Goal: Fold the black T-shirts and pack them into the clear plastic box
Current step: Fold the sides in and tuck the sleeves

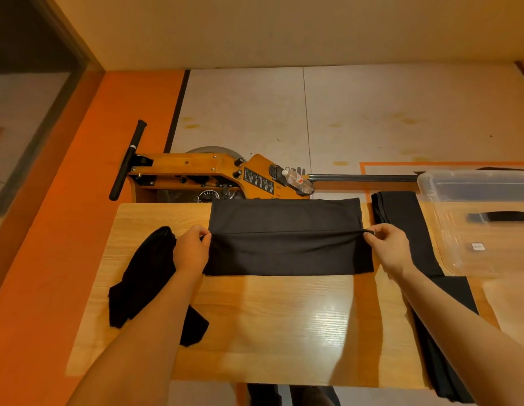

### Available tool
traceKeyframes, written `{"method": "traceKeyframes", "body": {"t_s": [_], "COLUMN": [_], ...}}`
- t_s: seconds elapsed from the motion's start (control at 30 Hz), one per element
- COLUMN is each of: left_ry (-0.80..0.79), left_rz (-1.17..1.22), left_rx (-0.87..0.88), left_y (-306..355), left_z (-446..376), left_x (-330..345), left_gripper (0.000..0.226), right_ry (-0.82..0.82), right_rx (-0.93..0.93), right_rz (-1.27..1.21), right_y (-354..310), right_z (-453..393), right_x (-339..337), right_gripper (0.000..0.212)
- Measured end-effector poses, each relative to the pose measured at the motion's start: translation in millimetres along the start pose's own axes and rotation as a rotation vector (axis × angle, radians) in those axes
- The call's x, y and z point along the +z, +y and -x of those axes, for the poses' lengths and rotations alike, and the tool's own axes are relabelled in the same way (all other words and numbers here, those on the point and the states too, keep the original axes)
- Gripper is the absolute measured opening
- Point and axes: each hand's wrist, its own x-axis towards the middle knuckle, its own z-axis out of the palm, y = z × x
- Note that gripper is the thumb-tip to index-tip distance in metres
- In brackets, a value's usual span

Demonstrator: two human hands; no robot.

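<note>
Two hands at work: left hand (pixel 193 249) and right hand (pixel 386 247) each pinch one end of raised fold line on black T-shirt (pixel 287 238), lying mid-table toward far edge. Step: mid-fold; next likely carry pinched crease over, ends level. Crumpled shirt (pixel 146 273) near left edge. Folded shirts (pixel 401 218) and clear plastic box (pixel 477 218) at far right corner. Box sticker unreadable.

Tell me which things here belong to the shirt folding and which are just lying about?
Belonging to the job:
half-folded black T-shirt, pinched by left hand and right hand
crumpled shirt
dark stack
clear plastic box

Just lying about:
wooden machine
water bottle
</note>
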Motion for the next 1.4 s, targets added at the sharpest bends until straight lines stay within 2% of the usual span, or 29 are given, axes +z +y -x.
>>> {"method": "traceKeyframes", "body": {"t_s": [0.17,0.3,0.5,0.7,0.87,1.07,1.23,1.4], "left_ry": [0.028,-0.015,-0.148,-0.240,-0.309,-0.427,-0.379,-0.314], "left_rz": [0.106,0.315,0.404,0.429,0.505,0.613,0.668,0.671], "left_rx": [-0.047,-0.168,-0.212,-0.142,-0.133,-0.186,-0.215,-0.240], "left_y": [15,24,41,74,97,104,104,106], "left_z": [-33,-44,-17,18,39,60,72,75], "left_x": [-2,2,26,56,67,75,77,77], "left_gripper": [0.014,0.016,0.019,0.008,0.018,0.023,0.025,0.023], "right_ry": [0.014,0.091,0.162,0.082,0.009,-0.034,-0.073,-0.094], "right_rx": [0.021,0.154,0.267,0.191,0.046,0.052,0.122,0.108], "right_rz": [-0.061,-0.184,-0.267,-0.098,0.039,-0.094,-0.250,-0.281], "right_y": [-15,-17,-30,-48,-56,-50,-44,-38], "right_z": [-32,-48,-25,14,39,53,58,61], "right_x": [4,15,48,92,112,122,127,128], "right_gripper": [0.009,0.024,0.014,0.010,0.009,0.005,0.005,0.003]}}
